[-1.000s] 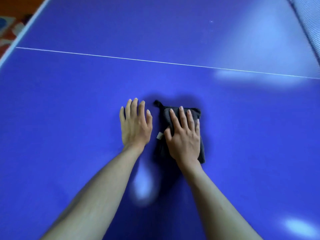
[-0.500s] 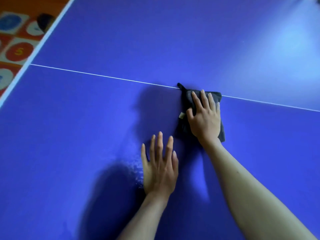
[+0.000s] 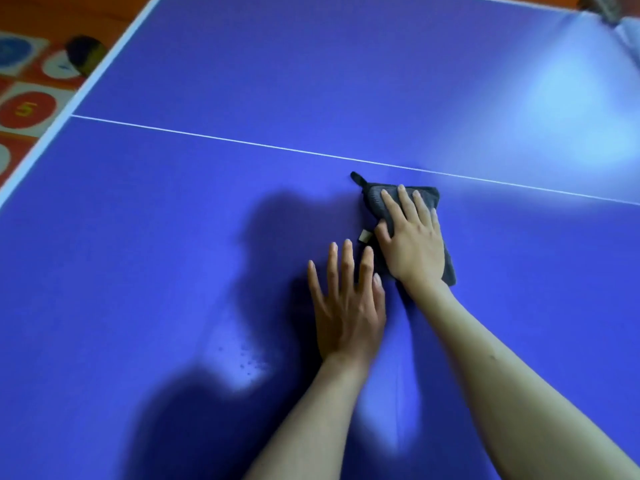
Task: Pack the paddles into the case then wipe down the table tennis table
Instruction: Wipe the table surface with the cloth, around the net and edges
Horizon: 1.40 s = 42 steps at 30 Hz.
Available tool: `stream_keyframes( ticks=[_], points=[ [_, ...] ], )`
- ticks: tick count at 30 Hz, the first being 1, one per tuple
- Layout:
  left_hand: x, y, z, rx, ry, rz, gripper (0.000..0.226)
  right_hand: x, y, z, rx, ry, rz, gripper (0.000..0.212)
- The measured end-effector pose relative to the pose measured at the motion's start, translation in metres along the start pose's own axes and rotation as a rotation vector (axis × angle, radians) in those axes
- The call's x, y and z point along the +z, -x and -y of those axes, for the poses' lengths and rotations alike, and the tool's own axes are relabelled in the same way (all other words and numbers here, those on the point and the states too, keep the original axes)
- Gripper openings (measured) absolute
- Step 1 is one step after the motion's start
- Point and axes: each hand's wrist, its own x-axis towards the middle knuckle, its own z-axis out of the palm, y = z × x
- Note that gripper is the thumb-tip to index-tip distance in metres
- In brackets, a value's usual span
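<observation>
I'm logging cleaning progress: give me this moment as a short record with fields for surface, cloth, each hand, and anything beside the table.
surface: blue table, white centre line
cloth: folded grey cloth just short of the line
right hand: right hand pressing flat on the cloth
left hand: left hand flat on the table, holding nothing
droplets: wet specks left of the left wrist
off-table: patterned mat, far left

Folded grey cloth [image 3: 375, 197] flat on blue table [image 3: 207, 237].

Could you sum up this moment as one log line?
phase: wiping | right hand: flat on grey cloth just short of white line | left hand: flat on blue table | paddles, case: unseen
</observation>
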Motion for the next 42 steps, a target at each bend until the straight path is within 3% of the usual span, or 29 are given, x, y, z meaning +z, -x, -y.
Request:
stream_keyframes(
  ticks=[4, 14, 18, 26, 32, 42],
  points=[
    [-0.017, 0.000, 0.006, -0.013, 0.158, -0.105, 0.038, -0.011, 0.071, 0.019, -0.003, -0.001, 0.011, 0.064],
    [-0.076, 0.013, 0.094, 0.038, 0.028, -0.061, 0.025, -0.026, 0.247, 0.088, 0.088, 0.000, -0.028, 0.062],
    [-0.091, -0.010, 0.131, 0.098, -0.049, -0.039, 0.024, -0.026, 0.268, 0.107, 0.159, 0.025, -0.030, 0.064],
    [-0.070, -0.067, 0.191, 0.141, -0.084, 0.104, 0.037, -0.013, 0.179, 0.088, 0.132, 0.000, -0.046, 0.068],
    [-0.060, -0.068, 0.197, 0.218, -0.073, 0.135, 0.046, 0.001, 0.068, 0.070, 0.158, 0.015, -0.041, 0.066],
    [-0.056, -0.071, 0.199, 0.164, -0.142, 0.206, 0.051, 0.016, -0.074, 0.073, 0.226, -0.023, -0.008, 0.061]
  ],
)
